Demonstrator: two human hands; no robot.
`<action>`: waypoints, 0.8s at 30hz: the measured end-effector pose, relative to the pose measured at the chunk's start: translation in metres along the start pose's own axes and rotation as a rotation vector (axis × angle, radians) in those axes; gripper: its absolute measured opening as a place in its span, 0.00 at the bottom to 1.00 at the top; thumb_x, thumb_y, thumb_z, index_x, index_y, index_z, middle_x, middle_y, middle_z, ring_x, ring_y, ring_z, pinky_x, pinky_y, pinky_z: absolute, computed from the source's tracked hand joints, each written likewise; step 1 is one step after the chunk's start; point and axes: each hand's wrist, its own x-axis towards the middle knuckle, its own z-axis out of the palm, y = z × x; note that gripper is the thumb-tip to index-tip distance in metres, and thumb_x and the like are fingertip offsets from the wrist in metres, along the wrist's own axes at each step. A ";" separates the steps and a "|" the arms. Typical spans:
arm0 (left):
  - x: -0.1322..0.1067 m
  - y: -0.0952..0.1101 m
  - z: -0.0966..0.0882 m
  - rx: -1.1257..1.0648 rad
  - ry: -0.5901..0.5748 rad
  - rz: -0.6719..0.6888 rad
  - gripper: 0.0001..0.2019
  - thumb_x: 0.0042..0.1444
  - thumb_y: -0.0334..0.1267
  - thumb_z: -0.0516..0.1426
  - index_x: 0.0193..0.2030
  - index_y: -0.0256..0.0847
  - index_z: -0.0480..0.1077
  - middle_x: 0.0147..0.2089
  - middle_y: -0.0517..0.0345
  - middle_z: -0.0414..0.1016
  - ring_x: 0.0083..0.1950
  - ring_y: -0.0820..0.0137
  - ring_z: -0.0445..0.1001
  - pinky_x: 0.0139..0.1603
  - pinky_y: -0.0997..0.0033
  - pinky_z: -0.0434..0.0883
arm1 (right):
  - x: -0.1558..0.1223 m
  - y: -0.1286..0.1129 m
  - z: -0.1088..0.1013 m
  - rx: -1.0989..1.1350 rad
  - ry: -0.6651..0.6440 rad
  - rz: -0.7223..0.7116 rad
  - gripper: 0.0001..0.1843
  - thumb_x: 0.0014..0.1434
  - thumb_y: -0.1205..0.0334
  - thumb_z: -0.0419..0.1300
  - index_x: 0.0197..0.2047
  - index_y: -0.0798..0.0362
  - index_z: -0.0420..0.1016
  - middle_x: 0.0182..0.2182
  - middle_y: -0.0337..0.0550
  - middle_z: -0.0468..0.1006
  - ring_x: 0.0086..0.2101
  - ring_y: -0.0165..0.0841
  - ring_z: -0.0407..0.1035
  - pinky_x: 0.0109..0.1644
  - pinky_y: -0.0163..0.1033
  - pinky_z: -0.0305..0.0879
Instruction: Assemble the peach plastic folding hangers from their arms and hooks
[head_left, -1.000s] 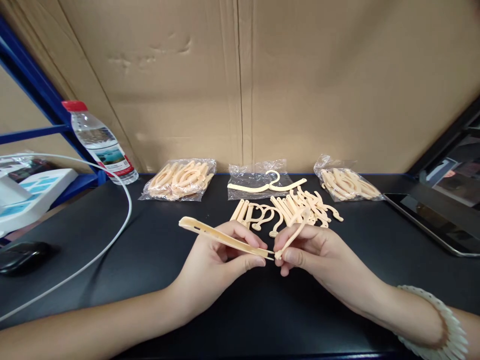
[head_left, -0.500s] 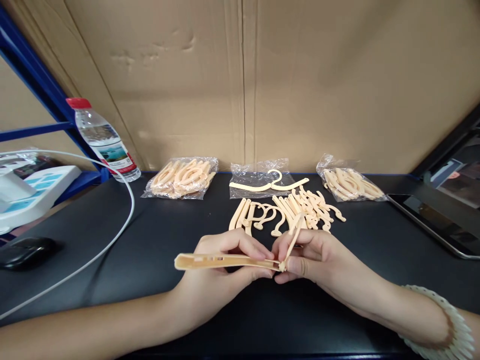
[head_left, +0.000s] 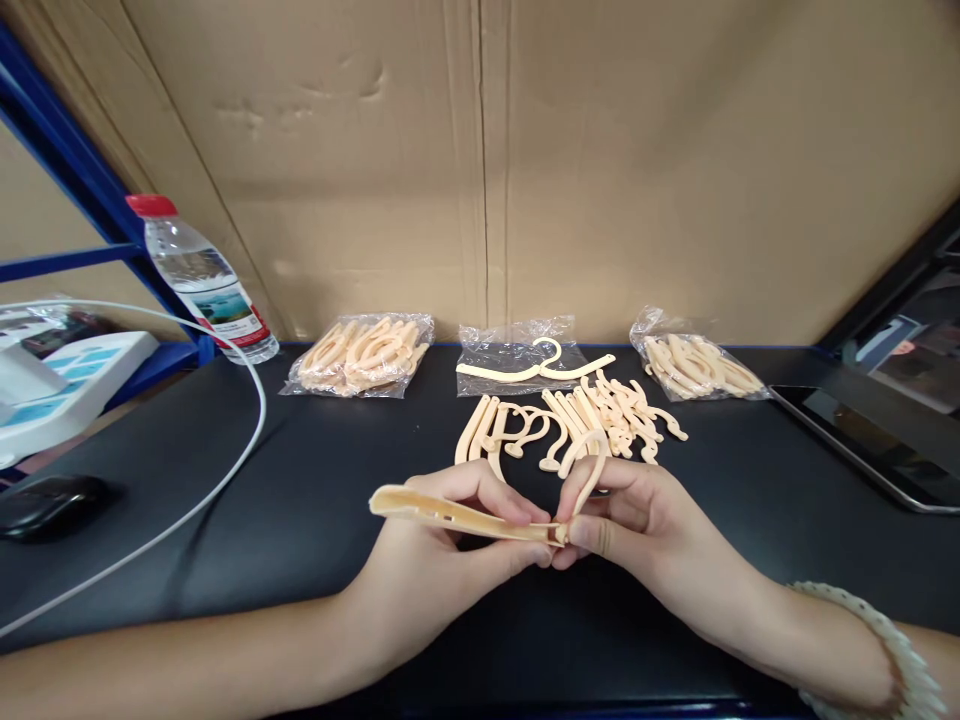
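Between thumb and fingers, my left hand (head_left: 457, 550) pinches a cream plastic hanger arm (head_left: 450, 515), hollow side toward me, its free end pointing left. My right hand (head_left: 630, 510) is closed on a cream hanger hook (head_left: 594, 470) near its base. The hook's base meets the arm's right end, partly covered by my fingertips; I cannot tell whether they are joined. Just beyond my hands lie loose hanger arms (head_left: 471, 430) and a pile of loose hooks (head_left: 626, 415). Behind them, an assembled hanger (head_left: 501, 375) rests on a clear plastic bag (head_left: 517, 340).
Bagged hanger parts sit in a left bag (head_left: 360, 355) and a right bag (head_left: 697, 365). On the left are a water bottle (head_left: 214, 285), a white cable (head_left: 255, 430), a power strip (head_left: 82, 380) and a black mouse (head_left: 52, 505). A tablet (head_left: 862, 445) lies at right.
The hook in my right hand has turned, so its curve now shows more openly. The hanger arm has tilted, its left end shifting up and right.
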 end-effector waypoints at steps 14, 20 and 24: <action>-0.002 0.002 0.004 -0.058 0.042 -0.035 0.11 0.44 0.31 0.69 0.24 0.38 0.69 0.26 0.62 0.75 0.28 0.71 0.79 0.28 0.77 0.76 | -0.001 0.005 0.002 0.089 0.021 -0.065 0.06 0.48 0.64 0.73 0.29 0.54 0.80 0.25 0.39 0.78 0.26 0.29 0.77 0.32 0.32 0.78; -0.002 0.002 0.001 -0.077 0.004 -0.127 0.13 0.46 0.33 0.68 0.27 0.38 0.66 0.29 0.56 0.79 0.32 0.67 0.80 0.34 0.70 0.77 | 0.000 0.008 -0.002 0.141 -0.019 -0.018 0.03 0.50 0.66 0.71 0.29 0.52 0.82 0.27 0.39 0.81 0.29 0.29 0.78 0.34 0.31 0.77; 0.001 0.005 -0.002 -0.104 -0.034 -0.153 0.14 0.48 0.33 0.67 0.25 0.38 0.64 0.29 0.57 0.80 0.32 0.68 0.80 0.34 0.72 0.76 | 0.001 0.009 -0.003 0.049 -0.052 -0.034 0.02 0.50 0.66 0.70 0.29 0.53 0.82 0.28 0.40 0.79 0.29 0.29 0.76 0.30 0.30 0.75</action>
